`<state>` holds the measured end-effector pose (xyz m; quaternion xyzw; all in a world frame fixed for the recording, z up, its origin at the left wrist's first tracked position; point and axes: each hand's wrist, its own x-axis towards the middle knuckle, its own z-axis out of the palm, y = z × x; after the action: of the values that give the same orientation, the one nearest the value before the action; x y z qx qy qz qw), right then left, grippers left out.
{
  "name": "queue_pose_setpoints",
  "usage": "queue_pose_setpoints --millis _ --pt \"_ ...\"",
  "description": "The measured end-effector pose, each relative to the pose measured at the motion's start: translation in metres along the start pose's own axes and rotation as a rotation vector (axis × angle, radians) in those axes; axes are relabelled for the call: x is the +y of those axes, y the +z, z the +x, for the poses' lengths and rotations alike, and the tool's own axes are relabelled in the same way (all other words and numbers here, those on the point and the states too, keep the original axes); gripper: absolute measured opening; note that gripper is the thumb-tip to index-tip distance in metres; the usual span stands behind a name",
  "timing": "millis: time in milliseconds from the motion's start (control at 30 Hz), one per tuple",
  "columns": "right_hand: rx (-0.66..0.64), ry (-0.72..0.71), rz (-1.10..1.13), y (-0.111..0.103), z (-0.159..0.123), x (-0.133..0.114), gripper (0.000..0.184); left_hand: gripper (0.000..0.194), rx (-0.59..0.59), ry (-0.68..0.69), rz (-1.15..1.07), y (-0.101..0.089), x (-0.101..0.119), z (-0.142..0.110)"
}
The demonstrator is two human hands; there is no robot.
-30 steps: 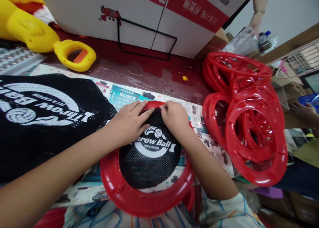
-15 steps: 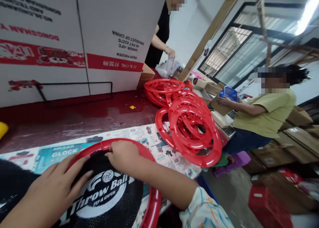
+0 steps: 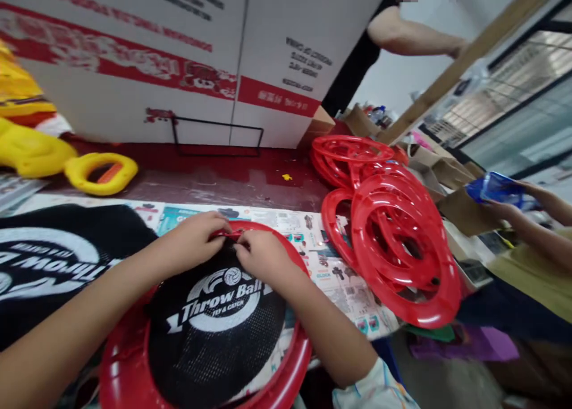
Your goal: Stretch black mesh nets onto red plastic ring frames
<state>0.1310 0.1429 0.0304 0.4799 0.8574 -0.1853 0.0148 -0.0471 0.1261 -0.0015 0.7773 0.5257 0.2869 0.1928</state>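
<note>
A black mesh net [image 3: 210, 352] printed "Throw Ball" lies inside a red plastic ring [image 3: 127, 370], in front of me on the table. At the ring's far edge, the fingers of my left hand [image 3: 199, 237] are closed on the rim, beside the net's edge. My right hand [image 3: 264, 257] is just to the right, its thumb and fingers pinching the net's top edge. Both sets of fingertips nearly meet, and they partly hide the join between net and ring. More black printed mesh [image 3: 67, 248] lies to the left, partly under my left forearm.
A pile of red rings [image 3: 402, 236] rests on the right. Yellow plastic pieces [image 3: 102, 173] lie at the left. Behind stand a black wire frame [image 3: 218, 154] and a large white carton [image 3: 272, 51]. Two people work beyond, one holding a blue basket [image 3: 496, 188].
My left hand has gone from lying spread over the net to gripping at the ring's far edge beside my right hand. The camera view has swung left, showing yellow pieces and more mesh.
</note>
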Motion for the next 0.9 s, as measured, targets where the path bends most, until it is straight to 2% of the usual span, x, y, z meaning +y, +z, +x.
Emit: queue_pose_setpoints --millis 133,233,367,533,633,733,900 --pt "0.015 -0.032 0.027 -0.002 0.001 0.002 0.02 0.023 -0.106 -0.069 -0.157 0.006 -0.012 0.003" --pt "0.071 -0.008 0.061 -0.001 0.004 0.001 0.022 0.023 -0.146 -0.142 -0.273 0.006 -0.017 0.003" --pt "0.144 0.024 0.113 0.001 0.01 0.003 0.02 0.022 -0.169 -0.223 -0.299 0.006 -0.019 0.01" --pt "0.2 0.022 0.158 0.007 0.013 0.007 0.014 0.026 -0.164 -0.332 -0.374 0.009 -0.021 0.012" --pt "0.221 -0.052 0.169 0.01 0.014 0.01 0.016 0.025 -0.135 -0.379 -0.389 0.01 -0.02 0.009" --pt "0.231 -0.149 0.155 0.011 0.014 0.014 0.021 0.027 -0.088 -0.385 -0.315 0.01 -0.016 0.009" --pt "0.255 -0.198 0.131 0.014 0.014 0.018 0.027 0.028 -0.063 -0.37 -0.216 0.01 -0.011 0.009"
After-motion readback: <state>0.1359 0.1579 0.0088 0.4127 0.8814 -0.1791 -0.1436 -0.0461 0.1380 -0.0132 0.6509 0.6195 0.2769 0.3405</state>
